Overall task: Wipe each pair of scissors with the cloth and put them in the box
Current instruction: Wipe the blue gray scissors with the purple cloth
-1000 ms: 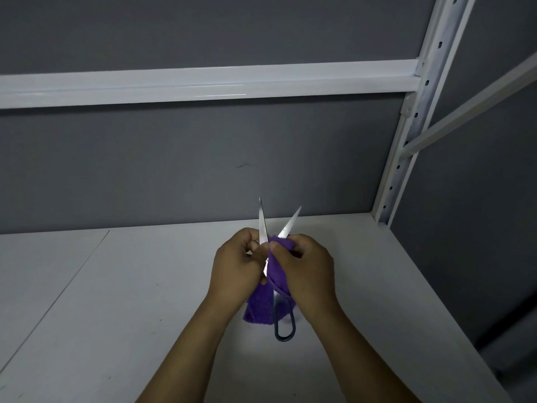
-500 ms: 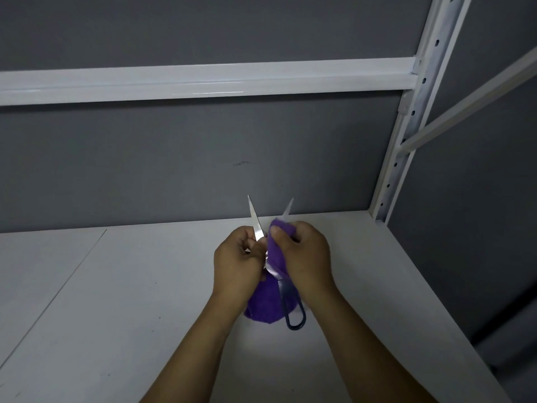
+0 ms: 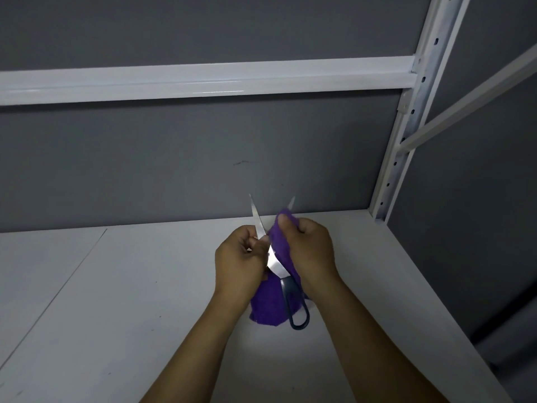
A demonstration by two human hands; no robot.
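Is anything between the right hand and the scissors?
Yes. The purple cloth is pinched between the right hand and one blade of the scissors. The left hand grips the other blade bare.

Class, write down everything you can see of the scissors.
The scissors have shiny metal blades opened in a V, tips pointing up and away, and a dark blue handle loop hanging below. The left hand pinches the left blade; the right hand wraps the purple cloth round the right blade, leaving its tip bare. They are held over the white shelf.
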